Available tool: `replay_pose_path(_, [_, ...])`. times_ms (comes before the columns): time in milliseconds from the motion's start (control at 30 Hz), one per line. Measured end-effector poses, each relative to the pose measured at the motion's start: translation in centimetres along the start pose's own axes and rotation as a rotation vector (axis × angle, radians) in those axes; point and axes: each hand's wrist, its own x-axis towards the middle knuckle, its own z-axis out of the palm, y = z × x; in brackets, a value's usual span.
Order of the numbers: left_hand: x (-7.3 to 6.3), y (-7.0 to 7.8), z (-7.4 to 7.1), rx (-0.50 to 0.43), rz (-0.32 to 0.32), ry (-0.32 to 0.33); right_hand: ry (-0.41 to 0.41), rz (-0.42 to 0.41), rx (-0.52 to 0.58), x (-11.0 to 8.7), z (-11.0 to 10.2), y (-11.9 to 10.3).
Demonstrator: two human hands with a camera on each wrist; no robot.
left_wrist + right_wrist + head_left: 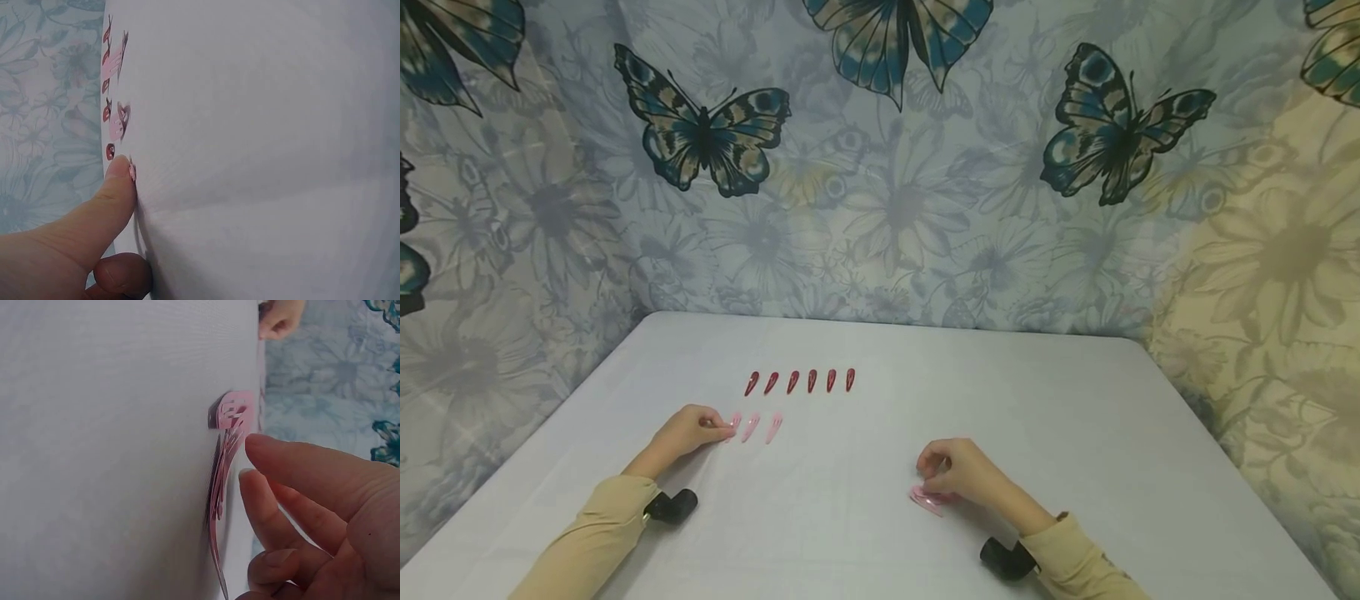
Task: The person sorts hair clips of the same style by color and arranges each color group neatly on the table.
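Observation:
At the left, my left hand (pixel 688 431) pinches a pink snap hair clip (pixel 733 423) at the end of a short row. In the left wrist view the thumb (pixel 115 181) lies against that clip (pixel 132 170); part of the grip is hidden. Two more pink hair clips (pixel 750 428) (pixel 773 428) lie just to its right. My right hand (pixel 966 475) hovers at a small pile of pink hair clips (pixel 927 502). In the right wrist view its fingers are loosely bent beside the overlapping pile (pixel 234 415), with nothing visible between them.
Behind the pink row, several dark red hair clips (pixel 793 382) lie in a line. All lie on a white-covered table (pixel 865 533). A butterfly-patterned cloth (pixel 895 225) rises behind the table's far edge. Black devices (pixel 672 507) are worn at both wrists.

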Motion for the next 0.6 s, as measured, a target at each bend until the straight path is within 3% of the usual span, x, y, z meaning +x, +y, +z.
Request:
replay_pose_path(200, [0.05, 0.08, 0.08, 0.013, -0.009, -0.004, -0.028, 0.019, -0.031, -0.27, -0.02, -0.21])
replay_pose_path(600, [-0.22, 0.44, 0.0, -0.006, -0.018, -0.005, -0.099, 0.014, 0.014, 0.14, -0.33, -0.18])
